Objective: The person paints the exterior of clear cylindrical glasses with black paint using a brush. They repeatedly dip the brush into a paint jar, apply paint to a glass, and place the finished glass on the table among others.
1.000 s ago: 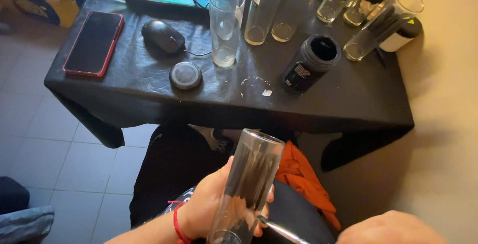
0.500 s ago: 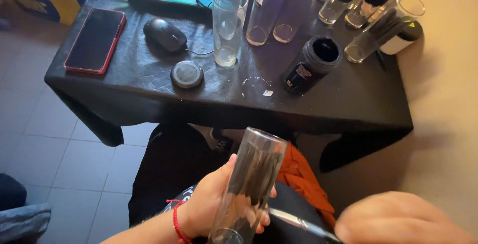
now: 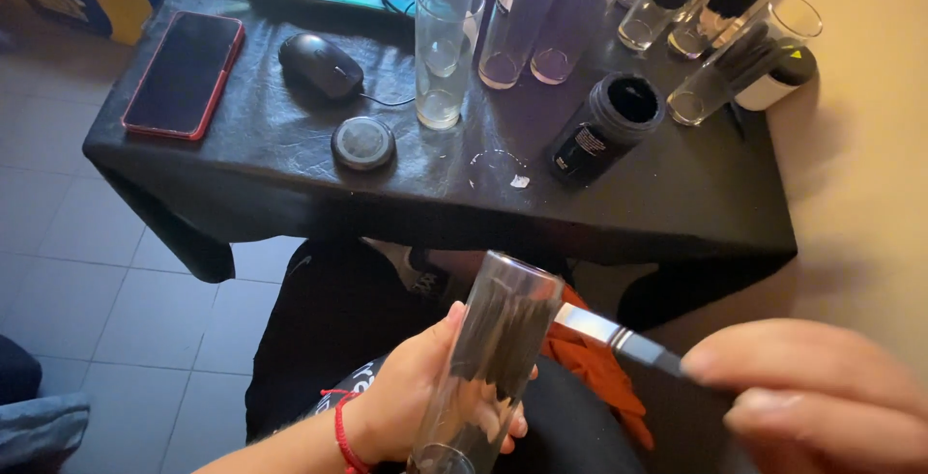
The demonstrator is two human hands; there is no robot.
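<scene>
Watching the head view, my left hand [image 3: 411, 406] has its fingers wrapped round a tall glass tube [image 3: 488, 363] over my lap, well short of the worktop [image 3: 290, 174]. Compared to a second ago, the right hand [image 3: 812, 402] has swung in closer, fingers pinched on a flat metal tool [image 3: 619, 336] whose tip now sits right by the tube's mouth, so it looks about ready to go inside.

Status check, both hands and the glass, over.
Left hand wrapped round tall glass. Right hand holding paintbrush by the handle, bristles behind the glass. Nothing in the way.
</scene>
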